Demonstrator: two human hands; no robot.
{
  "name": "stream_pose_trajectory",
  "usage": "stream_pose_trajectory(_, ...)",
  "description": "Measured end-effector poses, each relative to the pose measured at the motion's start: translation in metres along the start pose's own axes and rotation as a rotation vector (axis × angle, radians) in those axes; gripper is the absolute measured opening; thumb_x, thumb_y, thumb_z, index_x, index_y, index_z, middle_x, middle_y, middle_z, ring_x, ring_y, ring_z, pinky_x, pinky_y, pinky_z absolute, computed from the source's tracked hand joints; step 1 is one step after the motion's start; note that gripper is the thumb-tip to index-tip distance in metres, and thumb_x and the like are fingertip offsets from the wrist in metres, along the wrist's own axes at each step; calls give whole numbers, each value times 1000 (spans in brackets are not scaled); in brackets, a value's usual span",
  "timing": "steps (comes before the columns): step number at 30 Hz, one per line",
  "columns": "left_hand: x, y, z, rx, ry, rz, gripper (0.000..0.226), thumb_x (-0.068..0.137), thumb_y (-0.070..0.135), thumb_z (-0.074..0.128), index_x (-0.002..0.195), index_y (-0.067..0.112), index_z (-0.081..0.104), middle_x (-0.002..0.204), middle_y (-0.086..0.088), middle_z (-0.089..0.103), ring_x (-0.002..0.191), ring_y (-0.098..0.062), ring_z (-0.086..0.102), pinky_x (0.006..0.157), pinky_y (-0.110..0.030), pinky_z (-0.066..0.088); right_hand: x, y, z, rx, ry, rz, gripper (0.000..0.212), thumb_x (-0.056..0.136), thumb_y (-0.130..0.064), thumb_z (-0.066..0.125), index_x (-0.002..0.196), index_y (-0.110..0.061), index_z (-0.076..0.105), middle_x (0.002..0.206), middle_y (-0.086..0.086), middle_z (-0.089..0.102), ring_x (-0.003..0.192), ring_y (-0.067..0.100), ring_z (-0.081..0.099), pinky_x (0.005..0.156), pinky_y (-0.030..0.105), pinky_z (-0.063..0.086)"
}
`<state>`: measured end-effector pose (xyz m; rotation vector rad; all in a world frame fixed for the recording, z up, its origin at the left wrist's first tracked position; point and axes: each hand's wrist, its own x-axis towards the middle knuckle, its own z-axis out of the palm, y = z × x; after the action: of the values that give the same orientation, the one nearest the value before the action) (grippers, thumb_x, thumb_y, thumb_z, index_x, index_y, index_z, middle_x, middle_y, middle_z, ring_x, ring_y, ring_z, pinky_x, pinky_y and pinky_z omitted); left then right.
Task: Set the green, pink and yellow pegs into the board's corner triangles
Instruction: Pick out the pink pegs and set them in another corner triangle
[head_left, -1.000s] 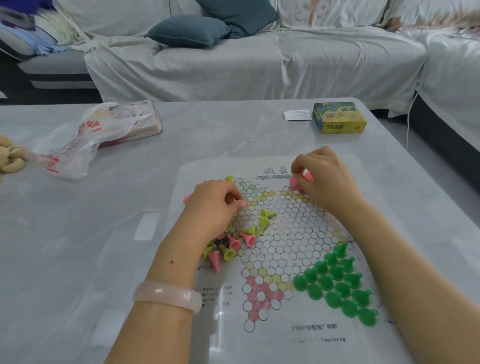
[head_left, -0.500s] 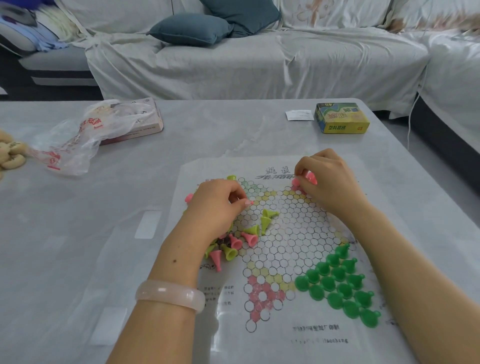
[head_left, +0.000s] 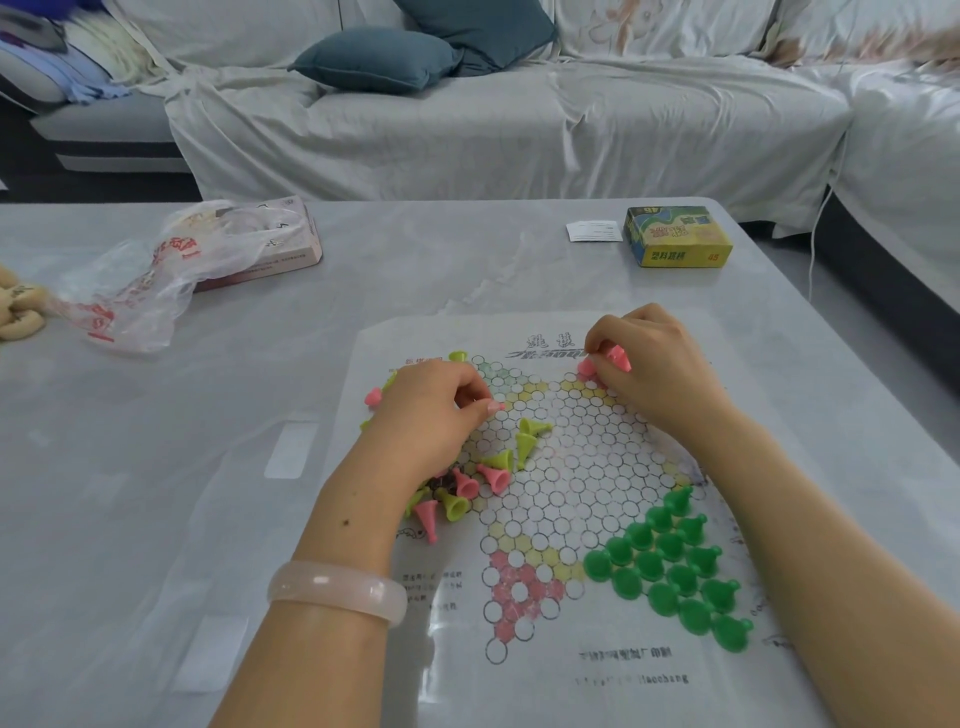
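Head view: little has shifted over the last second. The right hand (head_left: 655, 364) has stayed at the board's (head_left: 566, 467) far right corner, fingers pinching pink pegs (head_left: 618, 358), one peg (head_left: 586, 367) now seemingly seated there. The left hand (head_left: 436, 410) keeps curled over the loose pile of yellow and pink pegs (head_left: 467, 488); what it holds I cannot tell. The green pegs (head_left: 670, 566) fill the near right triangle, so pink looks underway. The yellow box (head_left: 678, 236) reads "45"; the board's print is too blurred.
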<state>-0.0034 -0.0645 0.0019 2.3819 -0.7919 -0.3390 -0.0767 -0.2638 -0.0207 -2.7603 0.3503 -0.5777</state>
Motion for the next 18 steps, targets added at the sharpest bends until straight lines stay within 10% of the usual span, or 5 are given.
stream_pose_trajectory(18, 0, 0, 0, -1, 0, 6, 12, 85, 35, 59, 89, 24, 65, 88, 9, 61, 88, -11, 54, 89, -37, 44, -1, 5, -1, -7, 73, -36, 14, 83, -15, 59, 95, -12, 66, 88, 1, 68, 100, 24, 50, 78, 27, 33)
